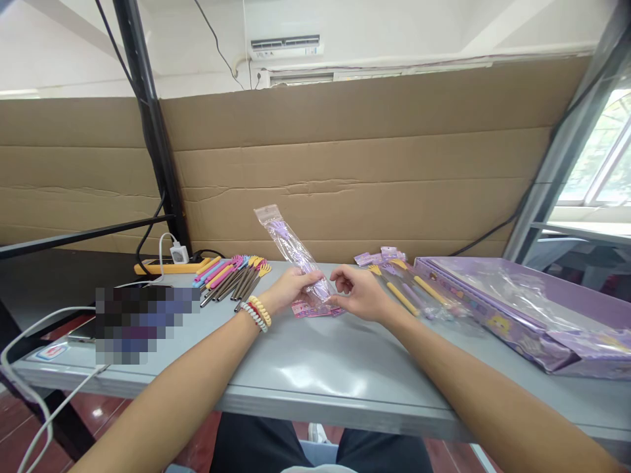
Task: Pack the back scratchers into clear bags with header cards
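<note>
My left hand [292, 289], closed, grips the lower part of a clear plastic bag [283, 230] with a purple back scratcher [298, 253] inside. The bag slants up and to the left, its flap end away from me. At the bag's lower end is my right hand [362, 292], its fingers curled and the thumb tip against the plastic. Part of that end is hidden by the fingers. Under my hands lie pink printed cards [315, 310]. Left of them is a pile of loose back scratchers [236, 276] with metal rods and coloured heads.
Several bagged back scratchers [409, 289] with purple cards lie on the right. Beyond them is a purple display box [513, 315] with clear plastic in it. A yellow power strip [167, 267] and white cables are at the left. Cardboard [345, 184] stands behind the grey table [315, 368].
</note>
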Demonstrator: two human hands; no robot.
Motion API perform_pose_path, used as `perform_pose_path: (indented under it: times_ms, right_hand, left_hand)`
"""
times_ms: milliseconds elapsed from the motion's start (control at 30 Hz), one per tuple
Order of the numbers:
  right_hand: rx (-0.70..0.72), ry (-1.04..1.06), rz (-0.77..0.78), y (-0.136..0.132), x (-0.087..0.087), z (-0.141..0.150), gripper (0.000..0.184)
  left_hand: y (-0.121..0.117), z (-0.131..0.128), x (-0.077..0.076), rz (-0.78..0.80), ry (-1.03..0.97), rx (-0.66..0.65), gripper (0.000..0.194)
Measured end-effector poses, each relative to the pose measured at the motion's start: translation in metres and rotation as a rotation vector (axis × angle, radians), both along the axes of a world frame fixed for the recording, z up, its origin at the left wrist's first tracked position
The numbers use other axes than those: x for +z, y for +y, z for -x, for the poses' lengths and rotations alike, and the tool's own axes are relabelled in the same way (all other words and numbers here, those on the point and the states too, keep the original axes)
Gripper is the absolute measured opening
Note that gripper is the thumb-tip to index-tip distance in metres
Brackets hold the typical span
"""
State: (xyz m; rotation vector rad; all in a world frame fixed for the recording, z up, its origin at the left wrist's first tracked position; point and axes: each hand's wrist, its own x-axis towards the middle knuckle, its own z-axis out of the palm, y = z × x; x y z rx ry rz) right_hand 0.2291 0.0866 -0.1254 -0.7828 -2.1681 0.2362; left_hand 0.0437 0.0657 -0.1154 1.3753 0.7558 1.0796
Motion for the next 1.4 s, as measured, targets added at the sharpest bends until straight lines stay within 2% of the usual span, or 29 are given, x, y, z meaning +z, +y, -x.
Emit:
perform_pose_path:
  times_ms: [133,267,500,633,767,900,1033,1200,1400]
  right_hand:
    - [0.037,-0.040,-0.064,-0.002,-0.002,0.002,0.030]
    - [0.068,-0.044,-0.030,-0.005,0.001,0.003,0.026]
    - [0.010,-0.051,0.002,0.001,-0.004,0.002,0.022]
    - [-0.003,-0.036,0.014,0.002,-0.004,0.003,0.020]
    - [-0.016,0.043,0.000,0.001,-0.001,0.004,0.020]
    - [0.016,0.085,-0.139,0.000,0.001,0.003,0.023]
    - [0.097,0.034,-0.298,0.001,0.001,0.001,0.022]
    - [0.157,-0.033,-0.326,0.003,0.000,0.000,0.005]
    - [0.122,0.069,-0.442,0.000,0.003,0.001,0.008]
  left_hand:
    - [-0.001,0.000,0.003,0.003,0.009,0.023,0.034]
    - [0.001,0.002,0.004,-0.036,0.058,0.077,0.036]
    - [0.005,0.006,0.000,-0.103,0.162,0.067,0.040]
    - [0.008,0.007,-0.001,-0.119,0.120,0.098,0.042]
    - [0.011,0.009,0.002,-0.153,-0.009,0.180,0.043]
    - [0.011,0.010,0.005,-0.162,-0.060,0.231,0.042]
    - [0.011,0.010,0.005,-0.151,-0.058,0.236,0.042]
    - [0.013,0.011,0.002,-0.144,-0.030,0.222,0.042]
    - [0.018,0.011,-0.001,-0.222,-0.068,0.344,0.040]
